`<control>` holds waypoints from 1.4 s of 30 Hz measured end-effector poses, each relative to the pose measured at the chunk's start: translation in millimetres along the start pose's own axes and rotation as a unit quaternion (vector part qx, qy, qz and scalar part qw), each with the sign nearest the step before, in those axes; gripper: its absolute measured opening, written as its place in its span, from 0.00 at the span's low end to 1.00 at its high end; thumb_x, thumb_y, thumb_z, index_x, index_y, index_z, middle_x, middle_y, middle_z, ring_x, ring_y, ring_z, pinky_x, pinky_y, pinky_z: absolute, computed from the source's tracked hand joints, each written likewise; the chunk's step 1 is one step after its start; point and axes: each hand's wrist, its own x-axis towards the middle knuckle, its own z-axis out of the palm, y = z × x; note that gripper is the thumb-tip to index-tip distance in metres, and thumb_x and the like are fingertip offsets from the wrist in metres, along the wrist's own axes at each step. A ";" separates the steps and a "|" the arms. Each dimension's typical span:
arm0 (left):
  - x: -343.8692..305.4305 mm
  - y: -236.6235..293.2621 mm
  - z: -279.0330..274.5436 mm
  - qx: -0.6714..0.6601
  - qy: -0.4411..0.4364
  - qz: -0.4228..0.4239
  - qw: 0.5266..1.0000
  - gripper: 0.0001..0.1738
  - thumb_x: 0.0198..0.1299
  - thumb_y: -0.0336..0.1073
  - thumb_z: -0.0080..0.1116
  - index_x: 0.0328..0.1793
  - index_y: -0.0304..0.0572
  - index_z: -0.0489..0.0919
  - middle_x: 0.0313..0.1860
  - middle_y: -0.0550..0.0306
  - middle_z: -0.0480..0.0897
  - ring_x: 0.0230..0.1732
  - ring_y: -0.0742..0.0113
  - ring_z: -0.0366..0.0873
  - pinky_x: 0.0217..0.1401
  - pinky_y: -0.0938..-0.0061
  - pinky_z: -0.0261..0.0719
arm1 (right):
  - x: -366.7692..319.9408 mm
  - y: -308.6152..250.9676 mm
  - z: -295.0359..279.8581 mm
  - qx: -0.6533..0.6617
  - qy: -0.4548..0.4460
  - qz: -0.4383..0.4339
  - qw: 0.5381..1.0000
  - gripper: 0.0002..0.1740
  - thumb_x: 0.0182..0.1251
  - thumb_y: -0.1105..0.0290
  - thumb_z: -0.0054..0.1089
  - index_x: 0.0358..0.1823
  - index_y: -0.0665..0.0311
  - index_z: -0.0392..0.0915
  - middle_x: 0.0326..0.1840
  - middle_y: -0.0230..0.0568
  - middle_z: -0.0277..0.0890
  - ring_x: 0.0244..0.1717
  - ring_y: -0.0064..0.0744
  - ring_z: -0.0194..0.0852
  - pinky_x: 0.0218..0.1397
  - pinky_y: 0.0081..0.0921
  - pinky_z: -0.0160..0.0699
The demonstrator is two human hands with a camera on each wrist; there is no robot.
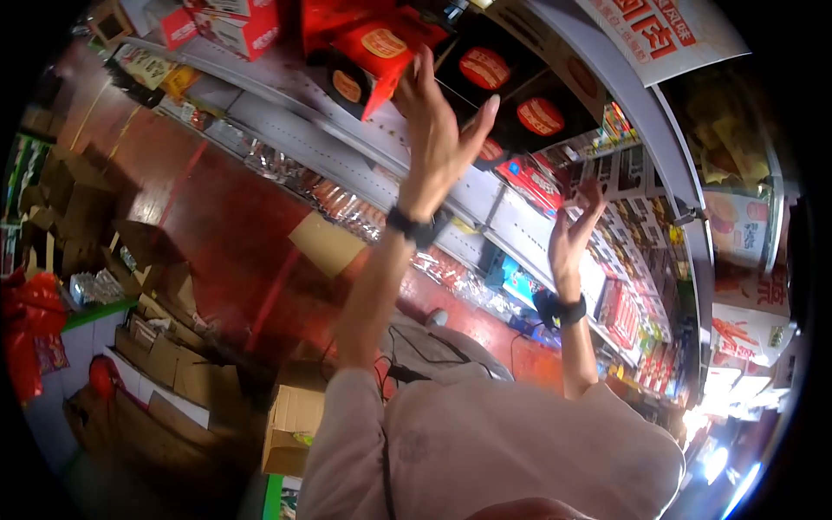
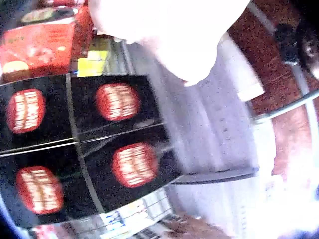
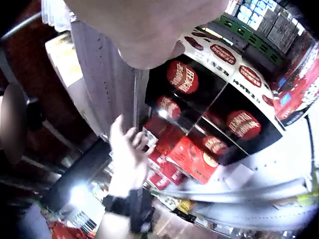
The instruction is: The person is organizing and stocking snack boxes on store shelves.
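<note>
In the head view my left hand (image 1: 436, 143) is raised over the shelf with its fingers spread, beside a red box (image 1: 360, 39) and black boxes with red ovals (image 1: 520, 102). Whether it touches the red box cannot be told there; the right wrist view has this hand (image 3: 130, 162) left of the red box (image 3: 194, 160), holding nothing. My right hand (image 1: 574, 238), lower right, has its fingers extended near a red packet (image 1: 530, 184). The wrist views show each camera's own hand as a pale blurred shape above the black boxes (image 2: 124, 102).
A metal shelf (image 1: 299, 108) runs diagonally, with silvery packets (image 1: 342, 204) along its lower level. Opened cardboard boxes (image 1: 186, 368) and a red bag (image 1: 35, 321) are at the left. A cardboard piece (image 1: 327, 244) lies on the red floor. A hanging sign (image 1: 663, 35) is at upper right.
</note>
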 end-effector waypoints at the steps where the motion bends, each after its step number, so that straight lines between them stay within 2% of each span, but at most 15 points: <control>1: -10.9 16.0 -23.5 -0.069 0.010 0.015 0.997 0.58 0.63 0.52 0.71 0.83 0.22 0.49 0.75 0.26 0.62 0.77 0.37 0.60 0.79 0.45 0.59 | 16.9 6.9 11.1 0.040 0.005 0.016 0.999 0.44 0.63 0.84 0.54 0.83 0.68 0.52 0.75 0.56 0.60 0.70 0.47 0.65 0.75 0.41 0.66; 3: -27.2 86.6 -72.9 -0.160 0.079 0.097 0.979 0.43 0.64 0.41 0.70 0.78 0.27 0.62 0.69 0.37 0.71 0.65 0.55 0.76 0.70 0.56 0.72 | 38.0 15.5 23.5 0.092 -0.015 0.041 0.995 0.44 0.69 0.80 0.56 0.85 0.69 0.48 0.84 0.57 0.51 0.82 0.52 0.53 0.85 0.41 0.54; 5: -14.0 160.8 -96.8 -0.217 0.182 0.261 0.923 0.38 0.60 0.48 0.75 0.68 0.37 0.69 0.52 0.51 0.77 0.49 0.64 0.80 0.49 0.68 0.80 | 37.8 -1.1 30.6 0.087 -0.039 0.012 0.995 0.47 0.67 0.78 0.60 0.86 0.69 0.47 0.83 0.59 0.50 0.84 0.54 0.50 0.87 0.43 0.47; 6: -21.9 181.4 -110.6 -0.230 0.159 0.279 0.919 0.35 0.59 0.47 0.76 0.64 0.40 0.69 0.50 0.53 0.78 0.47 0.65 0.80 0.46 0.68 0.82 | 29.6 -22.6 25.7 0.064 -0.050 -0.021 0.996 0.48 0.66 0.78 0.61 0.86 0.68 0.47 0.83 0.60 0.50 0.84 0.55 0.50 0.87 0.44 0.47; 9: -56.6 241.8 -138.8 -0.246 0.039 0.257 0.934 0.26 0.57 0.44 0.79 0.51 0.48 0.71 0.46 0.56 0.80 0.41 0.68 0.82 0.38 0.68 0.85 | -2.7 -42.3 7.6 0.089 -0.092 -0.036 0.991 0.51 0.63 0.79 0.60 0.87 0.65 0.46 0.83 0.60 0.50 0.84 0.59 0.47 0.88 0.48 0.44; 12: -104.7 309.0 -114.2 -0.248 0.011 0.195 0.949 0.16 0.65 0.43 0.68 0.52 0.47 0.78 0.46 0.59 0.81 0.38 0.66 0.79 0.38 0.68 0.80 | -47.3 -23.8 -27.5 0.081 -0.112 -0.029 0.990 0.55 0.57 0.80 0.59 0.87 0.65 0.43 0.85 0.62 0.49 0.85 0.61 0.44 0.89 0.48 0.39; 15: -162.7 391.2 -40.9 -0.373 0.169 0.159 0.898 0.19 0.77 0.54 0.56 0.59 0.50 0.81 0.39 0.66 0.82 0.32 0.70 0.67 0.32 0.71 0.70 | -89.1 -8.1 -84.7 0.136 -0.120 -0.021 0.983 0.57 0.55 0.81 0.58 0.87 0.66 0.41 0.78 0.66 0.56 0.81 0.61 0.53 0.86 0.50 0.46; 17: -202.2 456.8 -36.7 -0.366 0.065 0.054 0.927 0.24 0.76 0.57 0.57 0.66 0.51 0.82 0.37 0.69 0.81 0.31 0.75 0.66 0.29 0.74 0.68 | -118.9 7.2 -131.4 0.155 -0.129 -0.017 0.979 0.58 0.53 0.82 0.57 0.87 0.67 0.40 0.71 0.65 0.60 0.74 0.60 0.60 0.83 0.50 0.54; 21: -215.4 460.8 -32.0 -0.259 -0.349 0.345 0.832 0.10 0.71 0.40 0.62 0.41 0.44 0.86 0.46 0.55 0.83 0.40 0.66 0.83 0.36 0.64 0.84 | -167.0 54.4 -230.4 0.079 -0.032 -0.016 0.996 0.58 0.53 0.82 0.58 0.88 0.66 0.41 0.72 0.64 0.61 0.72 0.61 0.62 0.82 0.49 0.55; 24: -185.2 491.8 -33.6 -0.130 -0.445 0.435 0.772 0.12 0.72 0.41 0.60 0.41 0.43 0.87 0.45 0.52 0.85 0.39 0.66 0.83 0.37 0.64 0.85 | -199.5 85.8 -319.2 0.045 0.043 -0.008 0.998 0.56 0.55 0.82 0.58 0.88 0.66 0.43 0.73 0.62 0.61 0.72 0.59 0.63 0.81 0.49 0.55; 26: -185.8 510.6 -25.2 -0.076 -0.491 0.494 0.714 0.12 0.72 0.41 0.59 0.41 0.43 0.87 0.45 0.52 0.85 0.38 0.66 0.83 0.37 0.64 0.84 | -221.8 114.0 -375.4 0.004 0.100 -0.005 0.995 0.53 0.64 0.76 0.59 0.88 0.65 0.42 0.73 0.60 0.62 0.73 0.55 0.62 0.80 0.49 0.56; 31: -205.1 536.8 -15.3 0.015 -0.561 0.587 0.583 0.12 0.73 0.40 0.58 0.42 0.42 0.86 0.44 0.52 0.85 0.37 0.66 0.83 0.38 0.65 0.84 | -282.8 158.2 -476.4 -0.013 0.187 0.117 0.975 0.52 0.64 0.81 0.56 0.89 0.62 0.42 0.73 0.54 0.62 0.65 0.44 0.73 0.75 0.44 0.66; 35: -210.2 537.6 -8.4 0.007 -0.562 0.613 0.556 0.12 0.73 0.40 0.56 0.42 0.42 0.85 0.44 0.51 0.85 0.37 0.65 0.82 0.38 0.66 0.83 | -306.3 161.8 -496.2 0.001 0.236 0.177 0.955 0.53 0.63 0.84 0.55 0.89 0.62 0.41 0.72 0.51 0.63 0.61 0.39 0.76 0.69 0.40 0.73; 38: -213.3 533.5 0.8 -0.006 -0.549 0.630 0.549 0.12 0.73 0.40 0.56 0.43 0.41 0.85 0.44 0.51 0.85 0.36 0.65 0.82 0.39 0.67 0.83 | -321.8 164.7 -509.5 -0.081 0.239 0.139 0.958 0.52 0.64 0.83 0.54 0.88 0.64 0.40 0.70 0.50 0.63 0.59 0.38 0.78 0.67 0.37 0.73; 42: -211.9 531.9 9.1 -0.016 -0.552 0.620 0.558 0.12 0.73 0.39 0.54 0.43 0.41 0.84 0.43 0.51 0.85 0.36 0.65 0.81 0.39 0.67 0.82 | -313.9 119.8 -496.2 0.002 0.232 0.128 0.964 0.52 0.64 0.83 0.54 0.88 0.66 0.39 0.70 0.50 0.61 0.60 0.38 0.76 0.69 0.37 0.71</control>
